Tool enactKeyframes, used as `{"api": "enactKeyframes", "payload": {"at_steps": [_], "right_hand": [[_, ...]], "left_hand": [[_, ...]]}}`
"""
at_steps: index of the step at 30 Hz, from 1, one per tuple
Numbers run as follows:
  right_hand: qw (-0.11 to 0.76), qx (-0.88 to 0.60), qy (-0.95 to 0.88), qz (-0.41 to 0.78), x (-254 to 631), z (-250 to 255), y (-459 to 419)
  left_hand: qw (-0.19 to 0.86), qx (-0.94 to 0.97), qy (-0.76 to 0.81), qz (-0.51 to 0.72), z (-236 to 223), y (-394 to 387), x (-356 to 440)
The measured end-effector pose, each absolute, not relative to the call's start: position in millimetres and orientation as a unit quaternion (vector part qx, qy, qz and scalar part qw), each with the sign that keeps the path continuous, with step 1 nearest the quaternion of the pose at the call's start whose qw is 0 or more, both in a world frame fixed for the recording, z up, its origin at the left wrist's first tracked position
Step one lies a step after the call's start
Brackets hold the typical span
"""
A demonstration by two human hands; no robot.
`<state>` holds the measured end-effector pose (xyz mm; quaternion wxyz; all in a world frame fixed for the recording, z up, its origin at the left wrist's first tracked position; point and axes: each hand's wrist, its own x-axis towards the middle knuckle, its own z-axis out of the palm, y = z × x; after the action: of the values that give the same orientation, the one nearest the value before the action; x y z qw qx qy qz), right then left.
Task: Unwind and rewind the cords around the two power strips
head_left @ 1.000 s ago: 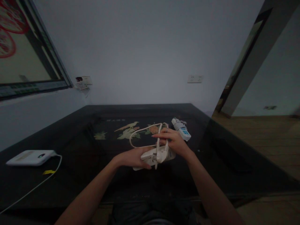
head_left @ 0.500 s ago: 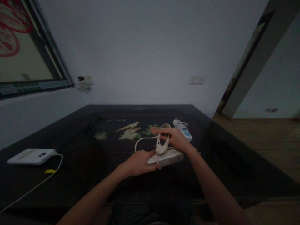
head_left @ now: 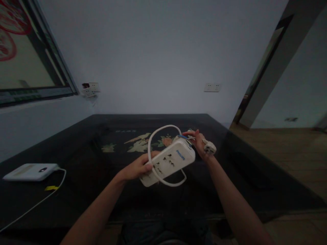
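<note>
The left hand (head_left: 136, 168)'s fingers grasp the white oblong plastic power strip (head_left: 176, 158), right of them; the right hand (head_left: 200, 144)'s fingers hold its looped white cord (head_left: 149, 148), the white plastic plug (head_left: 209, 148) wristward; outside both, glossy black tabletop (head_left: 84, 160) spreads sideways, near edge bodyward; since the earlier frame, the strip has turned face-up.

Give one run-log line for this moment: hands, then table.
left hand: grips white power strip | right hand: at cord by strip's printed end, plug near wrist | dark table: white device at left
</note>
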<state>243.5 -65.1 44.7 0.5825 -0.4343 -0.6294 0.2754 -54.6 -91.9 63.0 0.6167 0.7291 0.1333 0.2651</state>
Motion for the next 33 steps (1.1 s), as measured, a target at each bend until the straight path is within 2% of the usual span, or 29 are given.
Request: {"api": "enactKeyframes", "payload": {"at_steps": [3, 6, 14, 18, 21, 27, 33], "right_hand": [[0.589, -0.399, -0.594, 0.376, 228.3, 39.3, -64.9], [0.558, -0.376, -0.602, 0.43, 209.6, 35.5, -67.1], [0.511, -0.34, -0.636, 0.468, 183.6, 33.5, -74.3], [0.537, -0.302, -0.634, 0.468, 180.5, 38.5, -83.0], [0.556, -0.308, -0.632, 0.443, 180.4, 42.0, -87.7], [0.526, -0.393, -0.683, 0.321, 190.6, 44.9, -85.7], [0.444, -0.442, -0.764, 0.152, 202.8, 45.7, -83.9]], "left_hand": [[0.701, 0.648, 0.105, 0.277, 63.0, -89.4, -61.4], [0.733, 0.612, 0.085, 0.285, 61.8, -85.5, -63.5], [0.76, 0.585, 0.079, 0.272, 53.3, -73.7, -65.4], [0.763, 0.557, 0.114, 0.307, 54.7, -72.4, -61.7], [0.768, 0.524, 0.15, 0.336, 55.0, -69.1, -57.0], [0.749, 0.44, 0.22, 0.445, 59.1, -61.2, -51.5], [0.737, 0.387, 0.252, 0.494, 61.0, -53.7, -50.3]]}}
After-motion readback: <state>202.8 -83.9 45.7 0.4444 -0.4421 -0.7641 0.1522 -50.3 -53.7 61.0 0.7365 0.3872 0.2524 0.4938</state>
